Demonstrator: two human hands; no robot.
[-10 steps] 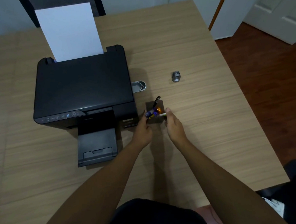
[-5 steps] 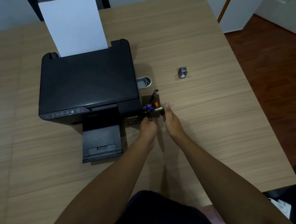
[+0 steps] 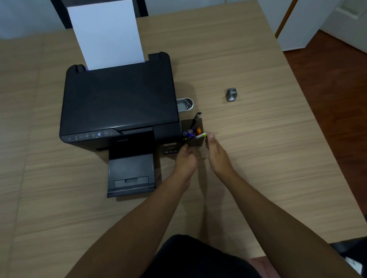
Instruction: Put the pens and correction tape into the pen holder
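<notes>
The dark square pen holder (image 3: 193, 141) stands on the table just right of the printer's front corner. A black pen (image 3: 196, 118) sticks up from its back. A purple item (image 3: 188, 133), an orange one (image 3: 198, 129) and a white-and-green one (image 3: 201, 135) lie across its top. My left hand (image 3: 185, 161) is just in front of the holder, fingers loosely curled and empty, thumb tip at its front left corner. My right hand (image 3: 217, 155) is at the front right corner, palm turned inward, fingertip beside the holder's wall, holding nothing.
A black printer (image 3: 119, 102) with an upright white sheet (image 3: 107, 34) and an extended output tray (image 3: 130, 175) fills the table's left centre. A small silver tin (image 3: 186, 104) lies against its right side. A small grey metal object (image 3: 231, 94) sits further right. The table edge (image 3: 307, 117) drops to dark floor.
Both hands have slid back from the holder's sides toward me and now sit at its front corners. The items stay in the holder. The camera view has shifted slightly.
</notes>
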